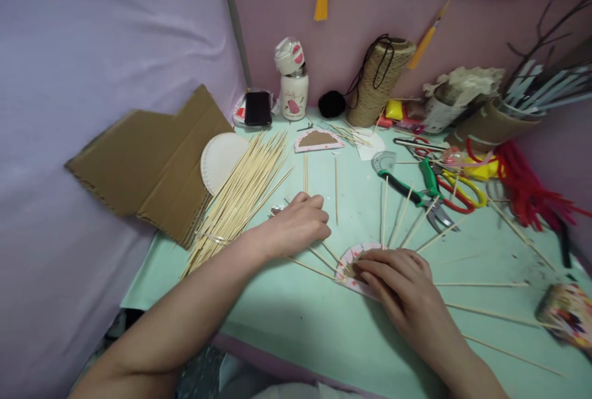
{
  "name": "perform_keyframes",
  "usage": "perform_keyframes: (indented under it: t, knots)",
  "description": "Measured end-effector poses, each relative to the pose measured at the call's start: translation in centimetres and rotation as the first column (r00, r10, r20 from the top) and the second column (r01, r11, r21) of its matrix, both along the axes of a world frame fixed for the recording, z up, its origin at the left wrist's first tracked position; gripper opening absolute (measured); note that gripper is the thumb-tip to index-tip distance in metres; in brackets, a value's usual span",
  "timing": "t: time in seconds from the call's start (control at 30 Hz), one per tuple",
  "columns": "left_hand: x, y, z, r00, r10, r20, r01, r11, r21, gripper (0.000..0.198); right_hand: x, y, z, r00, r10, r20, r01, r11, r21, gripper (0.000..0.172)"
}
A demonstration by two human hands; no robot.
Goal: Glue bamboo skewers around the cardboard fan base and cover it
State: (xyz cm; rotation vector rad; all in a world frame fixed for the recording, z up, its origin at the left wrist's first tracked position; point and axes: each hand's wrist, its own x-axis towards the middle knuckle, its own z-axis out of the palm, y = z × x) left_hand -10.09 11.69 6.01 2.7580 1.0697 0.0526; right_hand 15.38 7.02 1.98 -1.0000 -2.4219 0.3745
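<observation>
My right hand (400, 279) lies over a cardboard half-circle (345, 263) edged in pink-patterned paper, fingers together and pressing it to the table; the hand covers much of the piece. Thin bamboo sticks (419, 223) fan out from it on several sides. My left hand (300, 223) is closed, fingers curled downward, above the sticks at the left of the fan. Two upright-lying sticks (306, 172) end at its knuckles; whether it grips one is hidden. A second half-circle (318, 139) with the same edging lies farther back.
A bundle of bamboo sticks (250, 183), a white paper plate (221, 158) and corrugated cardboard (152, 158) lie left. At the back stand a white bottle (294, 87) and a twine cone (382, 81). Pruning shears (432, 195) and scissors (474, 192) lie right.
</observation>
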Motion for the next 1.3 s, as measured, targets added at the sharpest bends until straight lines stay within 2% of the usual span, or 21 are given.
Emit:
perform_keyframes:
  t: [0.17, 0.3, 0.43, 0.57, 0.77, 0.9, 1.0, 1.2, 1.3]
  knots:
    - [0.2, 0.1, 0.4, 0.999, 0.008, -0.054, -0.009, 0.999, -0.035, 0.026, 0.3, -0.1, 0.4, 1.000, 0.010, 0.001, -0.010, 1.000, -0.016, 0.018]
    - [0.1, 0.1, 0.4, 0.998, 0.007, -0.060, -0.009, 0.999, -0.034, 0.025, -0.3, 0.1, 1.7, 1.000, 0.019, 0.001, -0.019, 0.998, -0.058, 0.018]
    - [0.0, 0.0, 0.1, 0.999, -0.005, -0.042, 0.004, 1.000, -0.020, 0.024, -2.5, 0.8, 3.0, 0.997, -0.058, 0.041, 0.063, 0.991, -0.119, 0.019]
    - [-0.1, 0.1, 0.2, 0.999, -0.008, -0.040, 0.007, 1.000, -0.026, 0.023, -4.6, 1.8, 3.1, 0.992, -0.080, 0.096, 0.097, 0.976, -0.193, 0.016]
    - [-0.2, 0.1, 0.0, 1.000, -0.010, -0.008, 0.010, 1.000, 0.006, 0.024, -4.9, 2.0, 3.4, 0.983, -0.106, 0.148, 0.142, 0.955, -0.260, 0.019]
    - [-0.4, 0.1, -0.4, 1.000, -0.006, -0.003, 0.006, 1.000, 0.002, 0.023, -3.7, 2.3, 4.1, 0.978, -0.117, 0.174, 0.159, 0.955, -0.252, 0.018]
    - [-0.4, 0.2, -0.6, 1.000, 0.002, 0.012, -0.002, 1.000, -0.022, 0.023, -1.8, 3.6, 4.5, 0.961, -0.175, 0.215, 0.217, 0.957, -0.192, 0.014]
    - [-0.7, 0.3, -1.3, 0.998, 0.006, 0.058, -0.005, 1.000, -0.028, 0.024, 4.0, 8.7, 6.1, 0.883, -0.347, 0.316, 0.383, 0.922, -0.059, 0.015]
    - [-0.9, 0.4, -2.1, 0.993, 0.002, 0.118, -0.001, 1.000, -0.005, 0.025, 7.0, 12.1, 7.7, 0.829, -0.469, 0.304, 0.490, 0.872, 0.010, 0.019]
